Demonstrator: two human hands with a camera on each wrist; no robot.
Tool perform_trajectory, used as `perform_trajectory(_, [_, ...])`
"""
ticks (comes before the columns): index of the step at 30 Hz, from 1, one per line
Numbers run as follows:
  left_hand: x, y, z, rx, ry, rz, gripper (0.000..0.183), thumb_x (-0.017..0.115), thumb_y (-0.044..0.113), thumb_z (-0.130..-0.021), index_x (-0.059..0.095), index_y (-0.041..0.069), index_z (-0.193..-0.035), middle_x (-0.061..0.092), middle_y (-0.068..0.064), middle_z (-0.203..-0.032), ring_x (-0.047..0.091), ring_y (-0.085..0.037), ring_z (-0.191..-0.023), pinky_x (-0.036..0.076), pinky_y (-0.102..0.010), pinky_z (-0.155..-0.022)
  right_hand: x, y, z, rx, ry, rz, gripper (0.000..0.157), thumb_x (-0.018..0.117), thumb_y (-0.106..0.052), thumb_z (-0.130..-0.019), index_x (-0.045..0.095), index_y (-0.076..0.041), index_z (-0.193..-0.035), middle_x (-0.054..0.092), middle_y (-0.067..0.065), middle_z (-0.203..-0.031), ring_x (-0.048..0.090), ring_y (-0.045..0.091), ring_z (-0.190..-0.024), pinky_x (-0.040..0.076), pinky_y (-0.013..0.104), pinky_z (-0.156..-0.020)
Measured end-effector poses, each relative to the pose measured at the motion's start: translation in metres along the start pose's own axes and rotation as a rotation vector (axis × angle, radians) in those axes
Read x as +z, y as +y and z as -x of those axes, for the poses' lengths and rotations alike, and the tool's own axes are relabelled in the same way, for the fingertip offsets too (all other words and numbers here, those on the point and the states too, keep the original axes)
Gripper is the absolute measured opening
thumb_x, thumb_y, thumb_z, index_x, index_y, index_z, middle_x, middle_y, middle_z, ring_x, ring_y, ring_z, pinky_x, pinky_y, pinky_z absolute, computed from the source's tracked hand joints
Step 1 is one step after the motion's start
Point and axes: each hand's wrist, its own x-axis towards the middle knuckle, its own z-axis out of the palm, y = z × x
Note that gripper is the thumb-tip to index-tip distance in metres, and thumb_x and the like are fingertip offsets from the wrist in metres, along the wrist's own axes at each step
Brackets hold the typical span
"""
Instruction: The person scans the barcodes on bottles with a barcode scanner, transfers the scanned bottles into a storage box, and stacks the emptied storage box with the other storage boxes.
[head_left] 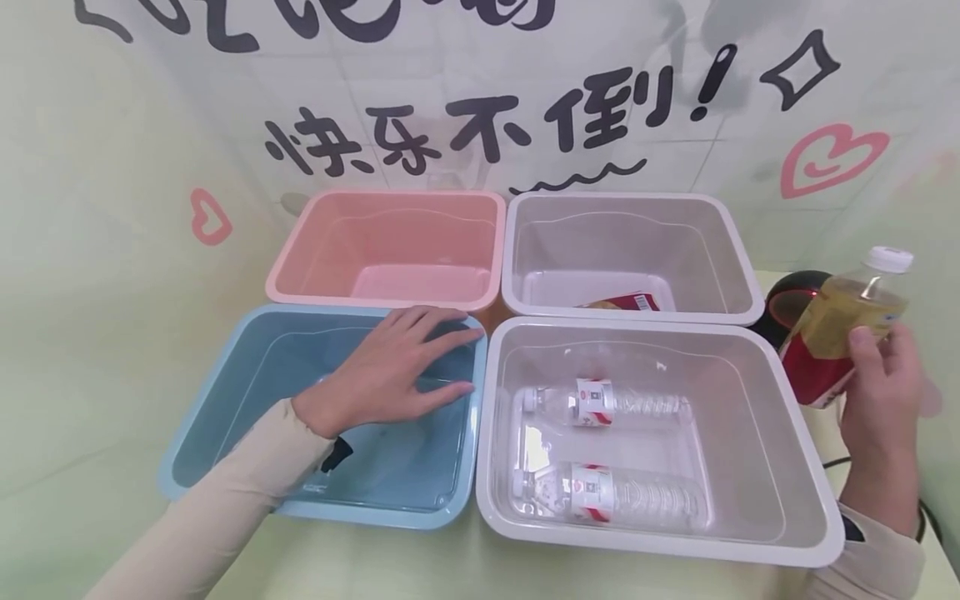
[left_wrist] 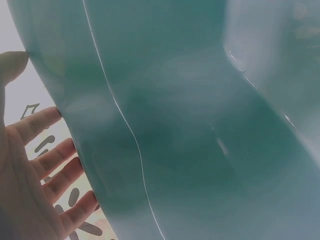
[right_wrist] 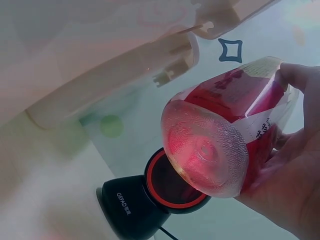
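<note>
My right hand (head_left: 885,400) grips a plastic drink bottle (head_left: 843,329) with a white cap, a yellowish upper part and a red lower part. The bottle leans with its cap up, right of the bins. Its clear ridged base faces the camera in the right wrist view, above a black desktop scanner (right_wrist: 137,207) with a red ring. Over the blue bin (head_left: 255,367) is my left hand (head_left: 386,371), fingers spread and extended towards the bin's right rim. In the left wrist view, its fingertips are at the rim; contact is hard to tell.
A grey-white bin (head_left: 750,417) holds two clear water bottles lying flat. Behind it, another grey-white bin (head_left: 690,242) holds a red and yellow packet (head_left: 626,302). A pink bin (head_left: 405,233) stands behind the blue one. Beyond them rises a wall with black lettering (head_left: 480,125).
</note>
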Motion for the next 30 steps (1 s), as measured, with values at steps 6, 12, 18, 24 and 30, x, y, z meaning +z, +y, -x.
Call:
perform_trajectory(6, [0.0005,-0.0003,-0.0004,-0.002,0.000,-0.003,0.065,0.067,0.060,-0.095,0.060,0.026,-0.151,0.052,-0.005,-0.159,0.044,-0.028,-0.150,0.035,-0.058,-0.129,-0.0011,0.0014,0.0008,-0.017,-0.018,0.060,0.022,0.059,-0.003,-0.103,0.070,-0.007,-0.121,0.073,0.005,-0.105,0.065,0.013,-0.086,0.054,0.016,-0.065])
perform_trajectory(12, [0.0000,0.0004,-0.0003,0.008,0.007,0.002,0.065,0.068,0.059,-0.094,0.061,0.026,-0.150,0.052,-0.006,-0.160,0.044,-0.028,-0.151,0.033,-0.058,-0.129,-0.0014,0.0038,0.0019,-0.028,-0.004,0.068,0.017,0.062,-0.001,-0.100,0.071,-0.006,-0.114,0.074,0.004,-0.098,0.066,0.011,-0.080,0.054,0.015,-0.067])
perform_trajectory(18, [-0.0006,0.0006,0.0012,0.007,0.004,-0.003,0.064,0.069,0.059,-0.094,0.062,0.027,-0.149,0.052,-0.005,-0.160,0.044,-0.029,-0.151,0.034,-0.059,-0.128,0.0000,0.0062,0.0037,-0.057,-0.021,0.075,0.023,0.064,0.003,-0.098,0.071,-0.008,-0.117,0.072,0.004,-0.102,0.063,0.013,-0.089,0.052,0.015,-0.069])
perform_trajectory(24, [0.0004,0.0000,0.0034,0.005,0.012,-0.001,0.065,0.070,0.060,-0.093,0.062,0.028,-0.149,0.052,-0.004,-0.161,0.045,-0.030,-0.152,0.034,-0.060,-0.128,-0.0014,0.0087,0.0040,-0.022,-0.029,0.134,0.035,0.062,0.002,-0.099,0.065,-0.011,-0.131,0.071,0.002,-0.112,0.063,0.012,-0.099,0.053,0.012,-0.077])
perform_trajectory(30, [0.0002,0.0004,0.0006,0.025,0.029,0.016,0.065,0.071,0.059,-0.093,0.063,0.027,-0.149,0.055,-0.003,-0.159,0.046,-0.028,-0.151,0.035,-0.059,-0.128,-0.0055,0.0076,-0.0010,0.025,-0.001,0.173,0.040,0.064,-0.002,-0.099,0.058,-0.016,-0.137,0.072,-0.002,-0.108,0.067,0.009,-0.095,0.055,0.010,-0.072])
